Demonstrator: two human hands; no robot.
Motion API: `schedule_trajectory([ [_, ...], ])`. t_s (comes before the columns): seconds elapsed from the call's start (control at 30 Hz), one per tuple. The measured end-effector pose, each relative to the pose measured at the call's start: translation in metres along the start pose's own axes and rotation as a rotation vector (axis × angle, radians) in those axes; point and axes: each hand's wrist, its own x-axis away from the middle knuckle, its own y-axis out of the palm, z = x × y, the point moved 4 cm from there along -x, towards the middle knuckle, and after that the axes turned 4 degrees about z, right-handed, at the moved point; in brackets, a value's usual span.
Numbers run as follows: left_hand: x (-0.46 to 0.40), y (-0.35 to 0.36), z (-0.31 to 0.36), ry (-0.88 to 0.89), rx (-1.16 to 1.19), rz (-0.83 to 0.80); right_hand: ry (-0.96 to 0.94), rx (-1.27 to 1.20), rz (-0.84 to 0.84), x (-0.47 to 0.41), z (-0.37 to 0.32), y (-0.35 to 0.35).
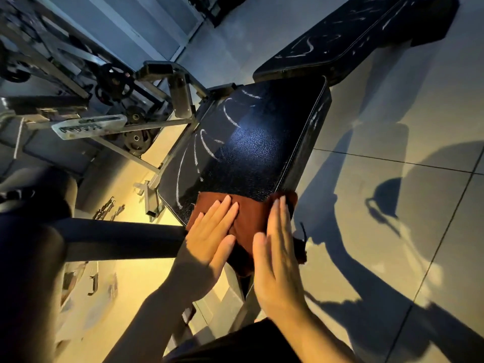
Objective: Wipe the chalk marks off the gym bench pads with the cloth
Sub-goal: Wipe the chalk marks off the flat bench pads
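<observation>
On the near end of a black textured vinyl seat pad (251,148), a rust-brown folded cloth (248,218), draped partly over the front edge. Flat upon it, two hands: left hand (209,239) with fingers straight and pressing, right hand (277,255) likewise straight-fingered, resting toward the cloth's right side. White chalk arcs (207,145) along the pad's left half. Beyond, a second black pad (353,40), also chalk-streaked. Leftward, grey steel frame (167,145) and black weight plates (136,137). Underneath, grey tiled floor (392,205).

Bare hands (209,237), forearms unsleeved; dark garment at bottom edge.
</observation>
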Motion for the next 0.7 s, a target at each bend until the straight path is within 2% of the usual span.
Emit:
schedule_trajectory([
  [0.1,-0.012,0.001,0.001,0.004,-0.011,-0.035,0.093,-0.027,0.052,-0.034,0.005,-0.012],
  [0.23,-0.02,0.007,0.002,-0.015,-0.059,0.036,-0.03,0.058,0.079,0.02,0.01,0.014],
  [0.37,-0.021,0.009,0.006,-0.055,-0.054,0.163,0.196,0.081,-0.127,0.044,0.029,0.025],
  [0.5,-0.022,0.011,0.009,-0.09,-0.031,0.211,0.023,0.012,0.121,-0.024,0.009,-0.003],
  [0.57,-0.022,0.012,0.009,-0.11,-0.021,0.215,0.075,-0.033,0.093,-0.044,0.006,-0.006],
  [0.7,-0.018,0.011,0.008,-0.087,-0.02,0.239,-0.026,0.004,0.107,0.006,0.014,0.015],
])
